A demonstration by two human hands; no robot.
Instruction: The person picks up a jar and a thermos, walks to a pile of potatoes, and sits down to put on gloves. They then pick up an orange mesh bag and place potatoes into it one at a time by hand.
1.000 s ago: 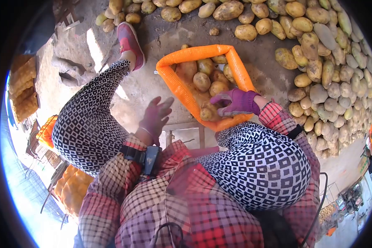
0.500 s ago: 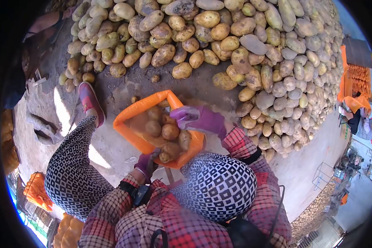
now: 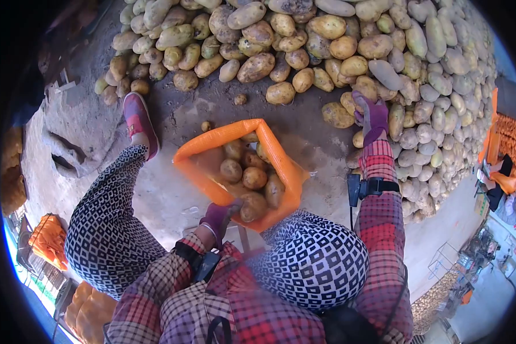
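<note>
My left hand (image 3: 221, 221), in a purple glove, is closed on the near rim of an orange mesh sack (image 3: 292, 166). The sack stands with its mouth held wide between my legs, and several potatoes (image 3: 254, 178) lie inside. Off to the right, my right hand (image 3: 374, 114), also gloved in purple, reaches to the edge of the large potato pile (image 3: 430, 63). Its thumb and fingers are apart, next to a yellowish potato (image 3: 348, 103). The palm side is hidden, and I see no potato lifted in it.
Two small potatoes (image 3: 241, 99) lie loose on the concrete floor between pile and sack. At the left are a folded orange sack (image 3: 49, 241) and filled sacks (image 3: 90, 309). A wire rack (image 3: 443, 260) stands at the right, with people and orange sacks farther back.
My right hand has left the sack's mouth and moved right and away from me to the pile. My left hand stays on the rim. The whole view has shifted slightly.
</note>
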